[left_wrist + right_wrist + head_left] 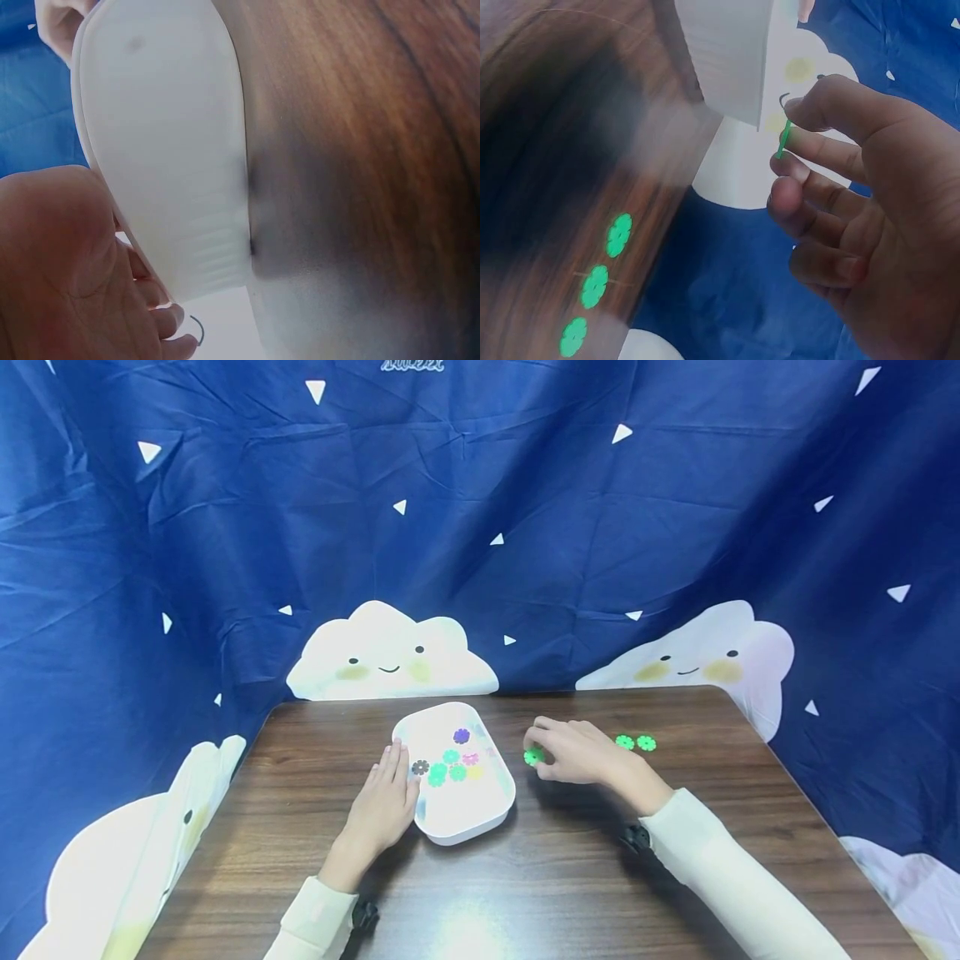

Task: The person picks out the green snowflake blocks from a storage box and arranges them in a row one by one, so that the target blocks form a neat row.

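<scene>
A green flower-shaped disc (533, 756) is pinched between the thumb and fingertips of my right hand (573, 752), just right of the white tray. In the right wrist view the same disc is seen edge-on. My left hand (382, 806) rests against the left side of the white tray (465, 822), its fingers fairly straight along the rim. Inside the tray lie a purple disc (461, 737), a pink disc (470, 759), a yellow disc (475, 772), a dark disc (420, 767) and several green ones. The left wrist view shows the tray's outer wall (165, 127) beside the palm.
Three loose green discs (594, 286) lie in a row on the wooden table (637, 877); the head view shows two of them, right of my right hand. A blue curtain (525, 468) with cloud prints hangs behind the table's far edge.
</scene>
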The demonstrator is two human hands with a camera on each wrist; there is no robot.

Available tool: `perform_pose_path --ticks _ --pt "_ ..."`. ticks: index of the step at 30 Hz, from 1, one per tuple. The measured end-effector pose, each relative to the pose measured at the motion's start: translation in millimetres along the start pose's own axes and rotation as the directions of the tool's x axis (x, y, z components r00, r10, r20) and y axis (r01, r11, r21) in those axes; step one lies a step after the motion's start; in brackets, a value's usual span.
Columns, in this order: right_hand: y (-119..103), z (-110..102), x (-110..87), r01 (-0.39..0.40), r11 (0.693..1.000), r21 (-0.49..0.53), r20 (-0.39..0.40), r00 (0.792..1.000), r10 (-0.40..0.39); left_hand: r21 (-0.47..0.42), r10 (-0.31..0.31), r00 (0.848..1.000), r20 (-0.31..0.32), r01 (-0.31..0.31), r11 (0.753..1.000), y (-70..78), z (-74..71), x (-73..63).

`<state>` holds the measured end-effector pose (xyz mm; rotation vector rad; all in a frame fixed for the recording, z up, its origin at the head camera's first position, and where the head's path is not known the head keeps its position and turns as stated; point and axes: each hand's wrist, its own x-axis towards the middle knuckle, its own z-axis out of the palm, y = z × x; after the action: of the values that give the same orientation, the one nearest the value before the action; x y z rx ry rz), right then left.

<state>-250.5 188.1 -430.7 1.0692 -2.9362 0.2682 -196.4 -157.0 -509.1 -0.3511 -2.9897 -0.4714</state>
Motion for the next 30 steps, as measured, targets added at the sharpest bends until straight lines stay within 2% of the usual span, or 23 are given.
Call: perform_pose_path --ticks 14,30 --pt "20.6 16.2 -27.4 -0.065 0.998 -0.002 -0.01 0.998 0.065 -0.01 0.0 1.0 -0.005 0.0 1.0 0.4 -0.6 -1.8" --pt "33.9 38.3 -42.0 -0.109 0.994 0.031 0.009 0.994 0.109 -0.026 -0.004 1.0 -0.006 0.003 1.0 -1.0 0.9 -1.0"
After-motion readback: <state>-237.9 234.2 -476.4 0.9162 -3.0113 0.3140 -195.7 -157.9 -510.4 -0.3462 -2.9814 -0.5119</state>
